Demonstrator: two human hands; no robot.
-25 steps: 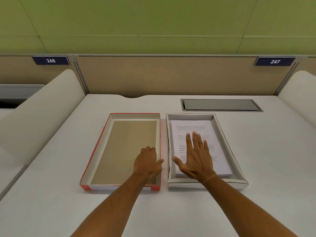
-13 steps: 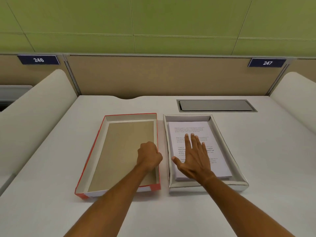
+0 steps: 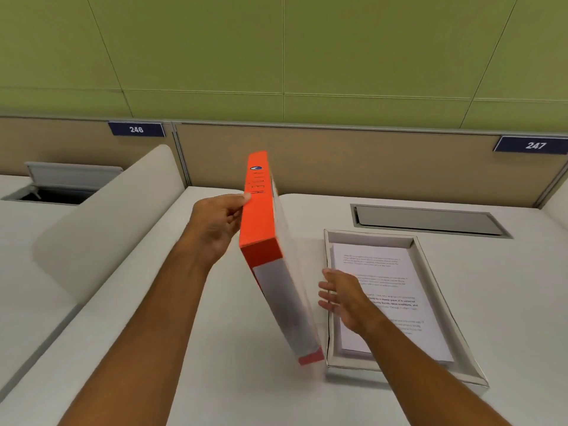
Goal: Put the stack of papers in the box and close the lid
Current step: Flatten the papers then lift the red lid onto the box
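Observation:
The orange-and-white lid [image 3: 270, 259] stands tilted on edge in the air, just left of the box. My left hand [image 3: 218, 226] grips its upper orange side, thumb on the edge. The white box [image 3: 436, 290] lies flat on the desk with the stack of printed papers [image 3: 387, 290] inside it. My right hand [image 3: 344, 298] hovers over the box's left wall with fingers spread toward the lid's inner face; I cannot tell whether it touches the lid.
A grey cable hatch [image 3: 430, 221] sits shut in the desk behind the box. A rounded white divider [image 3: 116, 216] rises on the left, with an open hatch [image 3: 61, 186] beyond it. A beige partition with tags 246 and 247 closes off the back.
The lid, which lay open side up on the desk, has been lifted by my left hand and turned up on edge. My right hand has left the papers and moved left toward the lid.

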